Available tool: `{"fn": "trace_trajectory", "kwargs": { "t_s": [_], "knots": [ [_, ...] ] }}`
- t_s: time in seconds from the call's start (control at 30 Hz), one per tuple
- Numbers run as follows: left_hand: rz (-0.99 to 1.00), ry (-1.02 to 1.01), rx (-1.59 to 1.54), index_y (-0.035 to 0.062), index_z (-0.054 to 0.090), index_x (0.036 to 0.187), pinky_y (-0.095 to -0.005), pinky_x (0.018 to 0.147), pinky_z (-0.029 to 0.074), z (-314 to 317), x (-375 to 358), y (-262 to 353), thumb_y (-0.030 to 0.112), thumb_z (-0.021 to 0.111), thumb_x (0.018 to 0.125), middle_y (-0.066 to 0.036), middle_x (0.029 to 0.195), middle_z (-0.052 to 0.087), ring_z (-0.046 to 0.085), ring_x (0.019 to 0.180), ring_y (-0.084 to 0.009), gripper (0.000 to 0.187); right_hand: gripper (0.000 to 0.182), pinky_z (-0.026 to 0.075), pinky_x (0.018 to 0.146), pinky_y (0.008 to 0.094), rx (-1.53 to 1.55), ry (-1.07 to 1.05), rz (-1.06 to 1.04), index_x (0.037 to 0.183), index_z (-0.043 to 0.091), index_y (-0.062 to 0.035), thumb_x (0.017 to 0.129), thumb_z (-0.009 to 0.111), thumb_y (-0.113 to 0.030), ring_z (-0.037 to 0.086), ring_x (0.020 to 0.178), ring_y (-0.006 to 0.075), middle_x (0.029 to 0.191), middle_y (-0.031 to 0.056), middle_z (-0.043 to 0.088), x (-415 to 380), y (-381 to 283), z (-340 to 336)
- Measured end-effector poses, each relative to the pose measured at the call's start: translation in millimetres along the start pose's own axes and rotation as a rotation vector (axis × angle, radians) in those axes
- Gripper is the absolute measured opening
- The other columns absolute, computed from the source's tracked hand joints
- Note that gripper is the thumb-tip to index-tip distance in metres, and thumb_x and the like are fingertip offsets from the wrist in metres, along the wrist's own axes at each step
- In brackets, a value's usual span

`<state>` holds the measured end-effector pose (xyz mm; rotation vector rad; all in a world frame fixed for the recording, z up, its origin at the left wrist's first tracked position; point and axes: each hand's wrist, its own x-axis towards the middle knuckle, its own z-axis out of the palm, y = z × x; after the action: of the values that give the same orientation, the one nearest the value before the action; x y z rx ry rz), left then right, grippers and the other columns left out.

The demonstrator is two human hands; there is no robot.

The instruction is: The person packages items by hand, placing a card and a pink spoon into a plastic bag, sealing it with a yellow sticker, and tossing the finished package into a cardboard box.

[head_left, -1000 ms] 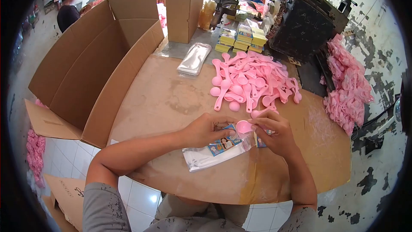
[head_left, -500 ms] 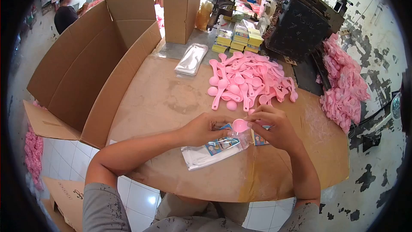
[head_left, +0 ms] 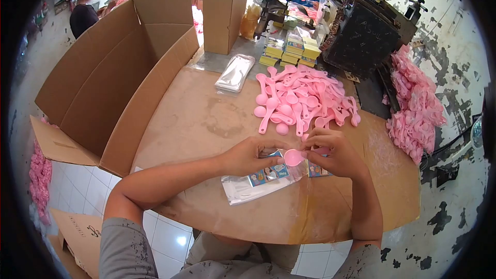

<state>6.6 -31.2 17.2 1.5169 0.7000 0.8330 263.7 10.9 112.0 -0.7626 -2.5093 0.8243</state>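
My right hand [head_left: 333, 154] pinches a pink plastic spoon [head_left: 294, 157], its bowl pointing left at the mouth of a clear plastic bag [head_left: 258, 182] with a printed card inside. My left hand [head_left: 248, 155] grips the top edge of that bag on the brown table [head_left: 196, 119]. Just beyond my hands lies a pile of pink spoons [head_left: 305, 98]. More printed cards [head_left: 318, 171] show under my right hand.
A large open cardboard box [head_left: 113, 72] stands at the table's left. A stack of clear bags [head_left: 235, 72], a smaller box [head_left: 223, 15] and yellow packs [head_left: 292, 49] lie behind. A dark machine [head_left: 367, 36] and heaps of bagged pink spoons [head_left: 416, 108] are on the right. A person [head_left: 82, 10] stands far left.
The spoon's bowl has moved slightly lower and closer to the bag's opening; both hands have stayed in nearly the same place.
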Motion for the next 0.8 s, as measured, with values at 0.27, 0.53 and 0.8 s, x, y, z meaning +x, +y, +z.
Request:
{"fn": "trace_trajectory", "kwargs": {
  "t_s": [0.27,0.53,0.8],
  "knots": [
    [-0.103,-0.017,-0.009,-0.0009,0.063,0.136,-0.0263,0.090,0.054,3,-4,5,0.013,0.065,0.104,-0.007,0.123,0.071,0.064,0.107,-0.0068,0.035,0.023,0.057,0.085,0.0345,-0.014,-0.005,0.076,0.114,0.072,-0.0009,0.093,0.070,-0.007,0.067,0.096,0.0221,0.101,0.0093,0.068,6,-12,9],
    [0.210,-0.094,-0.111,0.0003,0.058,0.138,-0.0274,0.093,0.054,4,5,-14,0.015,0.064,0.105,-0.007,0.118,0.072,0.067,0.105,-0.0111,0.037,0.058,0.032,0.120,0.0427,1.041,-0.083,-0.091,0.145,0.052,0.0008,0.103,0.052,-0.039,0.049,0.141,0.0281,0.148,0.0170,0.054,13,-15,56],
    [-0.013,-0.208,-0.405,0.0033,0.053,0.142,-0.0325,0.103,0.052,-6,-5,16,0.023,0.066,0.104,-0.006,0.124,0.069,0.066,0.116,-0.0154,0.045,0.025,0.047,0.103,0.0397,0.198,-0.033,-0.273,0.115,0.074,-0.0065,0.090,0.076,-0.007,0.062,0.120,0.0247,0.121,0.0078,0.069,6,-29,4]
  ]
}}
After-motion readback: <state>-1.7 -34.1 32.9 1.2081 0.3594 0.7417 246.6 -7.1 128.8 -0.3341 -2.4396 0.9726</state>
